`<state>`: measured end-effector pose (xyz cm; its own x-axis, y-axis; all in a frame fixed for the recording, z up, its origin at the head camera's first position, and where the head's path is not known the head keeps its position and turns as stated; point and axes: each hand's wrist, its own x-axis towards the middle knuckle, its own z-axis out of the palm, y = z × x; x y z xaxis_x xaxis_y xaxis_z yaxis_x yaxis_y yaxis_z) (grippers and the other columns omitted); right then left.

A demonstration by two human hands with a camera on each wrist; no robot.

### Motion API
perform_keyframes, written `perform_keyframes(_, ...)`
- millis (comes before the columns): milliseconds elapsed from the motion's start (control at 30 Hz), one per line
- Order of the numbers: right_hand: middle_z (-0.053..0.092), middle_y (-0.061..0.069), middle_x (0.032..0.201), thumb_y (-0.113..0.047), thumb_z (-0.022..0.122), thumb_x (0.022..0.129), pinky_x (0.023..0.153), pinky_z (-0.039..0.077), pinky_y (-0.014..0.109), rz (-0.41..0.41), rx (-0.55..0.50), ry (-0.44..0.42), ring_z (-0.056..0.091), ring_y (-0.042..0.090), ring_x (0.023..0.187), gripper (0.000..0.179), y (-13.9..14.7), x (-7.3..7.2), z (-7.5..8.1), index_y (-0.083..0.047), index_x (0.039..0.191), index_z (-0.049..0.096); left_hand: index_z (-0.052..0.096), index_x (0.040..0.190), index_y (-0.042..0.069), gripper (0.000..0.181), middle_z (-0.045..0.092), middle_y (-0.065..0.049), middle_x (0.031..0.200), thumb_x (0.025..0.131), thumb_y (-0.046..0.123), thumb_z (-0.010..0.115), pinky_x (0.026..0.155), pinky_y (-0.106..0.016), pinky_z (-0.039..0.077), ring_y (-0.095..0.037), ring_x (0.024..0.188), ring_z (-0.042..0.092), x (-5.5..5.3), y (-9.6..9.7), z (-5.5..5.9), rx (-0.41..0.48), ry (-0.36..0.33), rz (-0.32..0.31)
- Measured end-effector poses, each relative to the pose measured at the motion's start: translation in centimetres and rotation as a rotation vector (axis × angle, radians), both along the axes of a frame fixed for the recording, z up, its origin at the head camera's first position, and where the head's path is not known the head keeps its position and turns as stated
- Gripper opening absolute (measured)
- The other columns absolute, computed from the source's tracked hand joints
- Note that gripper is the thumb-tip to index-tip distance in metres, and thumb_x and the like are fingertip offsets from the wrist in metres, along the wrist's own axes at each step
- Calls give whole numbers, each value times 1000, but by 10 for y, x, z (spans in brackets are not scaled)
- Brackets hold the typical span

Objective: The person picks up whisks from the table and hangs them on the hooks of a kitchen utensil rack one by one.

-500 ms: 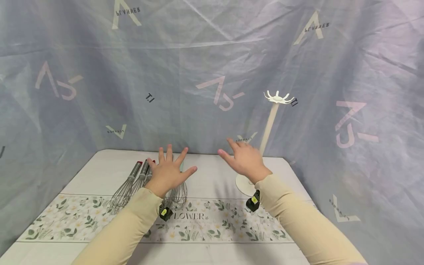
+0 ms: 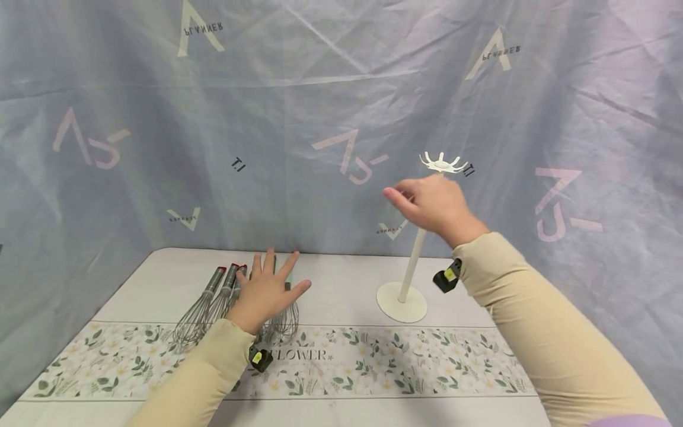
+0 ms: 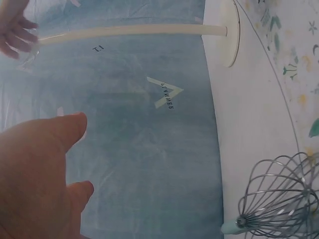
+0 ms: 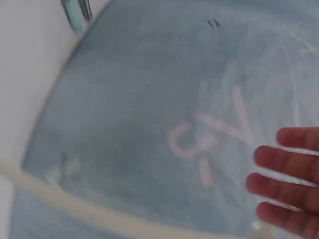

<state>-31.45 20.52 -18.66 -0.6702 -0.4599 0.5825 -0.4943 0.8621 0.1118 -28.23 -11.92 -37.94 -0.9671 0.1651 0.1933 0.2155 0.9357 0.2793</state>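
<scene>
My left hand [image 2: 261, 295] hovers over the whisks with its fingers spread, holding nothing. Several wire whisks [image 2: 193, 316] with grey, red-tipped handles lie side by side left of it. Another whisk [image 2: 289, 320] shows beyond its thumb side; in the left wrist view a whisk [image 3: 279, 196] has a pale green handle end. My right hand [image 2: 439, 204] is raised in front of the white stand's upper pole [image 2: 413, 264], just below its ring of hooks [image 2: 441, 163]. Extended fingers [image 4: 289, 163] appear in the right wrist view, gripping nothing; whether they touch the stand cannot be told.
The stand's round base [image 2: 392, 308] rests on the white table [image 2: 336, 290] at the right. A floral printed band [image 2: 373, 379] crosses the table's front. Behind and at both sides hangs a grey-blue printed curtain [image 2: 277, 118].
My right hand has risen and moved right, from above the stand's base to near its top, and its fingers look less spread from above. My left hand has barely moved.
</scene>
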Motion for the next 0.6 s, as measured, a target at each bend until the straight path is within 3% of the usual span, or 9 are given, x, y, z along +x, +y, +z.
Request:
perform_keyframes(167, 69, 1, 69, -37, 62, 97, 53, 48, 49, 140, -4, 242, 63, 28, 60, 26, 22, 1, 30, -16, 96, 77, 17, 163, 32, 82, 8, -30, 164, 96, 75, 38, 103, -85, 10, -57, 148, 5, -1, -1, -4, -1, -3, 9)
perform_keyframes(300, 70, 4, 72, -33, 64, 97, 55, 47, 48, 169, -29, 312, 64, 25, 62, 23, 34, -2, 52, -14, 97, 76, 16, 163, 33, 82, 6, -30, 165, 96, 75, 38, 103, -85, 7, -57, 148, 2, -2, -4, -8, 14, -27, 25)
perform_keyframes(433, 76, 7, 91, -35, 64, 99, 63, 49, 48, 93, -83, 246, 70, 27, 79, 29, 47, -9, 68, -14, 115, 74, 15, 163, 35, 82, 5, -28, 165, 96, 75, 38, 104, -84, 6, -56, 148, 2, -2, -10, -11, 27, -32, 48)
perform_keyframes(600, 71, 12, 123, -46, 58, 101, 86, 49, 53, 7, -151, 2, 67, 36, 105, 53, 62, -19, 75, -22, 148, 54, 16, 163, 34, 81, 6, -30, 165, 97, 74, 39, 104, -84, 6, -57, 148, 3, -2, -17, -13, 34, -25, 56)
